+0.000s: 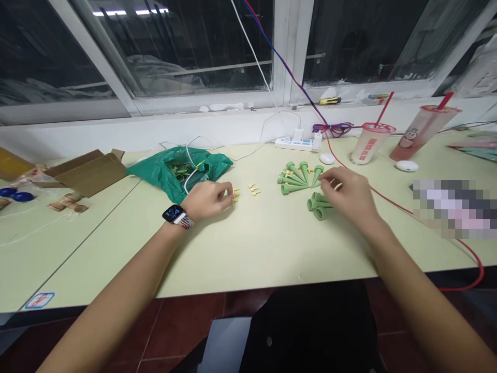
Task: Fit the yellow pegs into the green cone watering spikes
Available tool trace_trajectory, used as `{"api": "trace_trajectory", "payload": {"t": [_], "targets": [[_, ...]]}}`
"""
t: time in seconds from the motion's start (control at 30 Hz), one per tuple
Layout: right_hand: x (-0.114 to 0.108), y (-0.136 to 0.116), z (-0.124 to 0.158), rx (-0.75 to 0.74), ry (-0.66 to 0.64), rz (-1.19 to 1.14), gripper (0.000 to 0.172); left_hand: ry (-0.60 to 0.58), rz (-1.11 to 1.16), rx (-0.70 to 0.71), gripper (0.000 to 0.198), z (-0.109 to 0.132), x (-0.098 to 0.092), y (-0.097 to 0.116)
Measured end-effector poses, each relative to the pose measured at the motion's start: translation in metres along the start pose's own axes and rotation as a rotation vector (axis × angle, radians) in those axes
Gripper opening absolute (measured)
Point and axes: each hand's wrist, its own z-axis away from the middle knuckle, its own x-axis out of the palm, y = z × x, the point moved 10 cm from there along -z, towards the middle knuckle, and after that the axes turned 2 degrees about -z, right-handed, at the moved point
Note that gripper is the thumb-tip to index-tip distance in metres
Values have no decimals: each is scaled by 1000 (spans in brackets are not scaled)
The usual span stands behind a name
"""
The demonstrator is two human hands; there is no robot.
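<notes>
My left hand (207, 201) lies on the table, fingers curled, with its fingertips at a small cluster of yellow plastic pieces (235, 196). I cannot tell whether it grips one. A few more yellow pieces (253, 190) sit just to the right. My right hand (347, 194) hovers with curled fingers over green plastic cone spikes. Some of these spikes (297, 178) lie fanned out beyond my fingers, and others (319, 205) lie in a bunch below my palm. A small pale item shows at my right fingers, too small to name.
A green plastic bag (178, 171) with green parts inside lies left of my left hand. Further left is a cardboard box (87, 173). A power strip (297, 144), a red cable (392, 203), white round objects and several tall plastic cups with red straws stand along the back.
</notes>
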Motion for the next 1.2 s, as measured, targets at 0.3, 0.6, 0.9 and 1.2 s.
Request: {"api": "trace_trajectory", "payload": {"t": [0.3,0.6,0.9,1.2], "targets": [[25,80,-44,-138,-324,432,36,29,-2,116,14,1,6,23],[23,93,-44,-175,-259,574,30,34,8,124,16,3,2,26],[28,101,-38,-210,-359,465,37,362,1082,-63,17,2,-29,-12],[-25,-12,-34,-439,44,24,34,256,1264,-53,20,-3,-12,-5]]}}
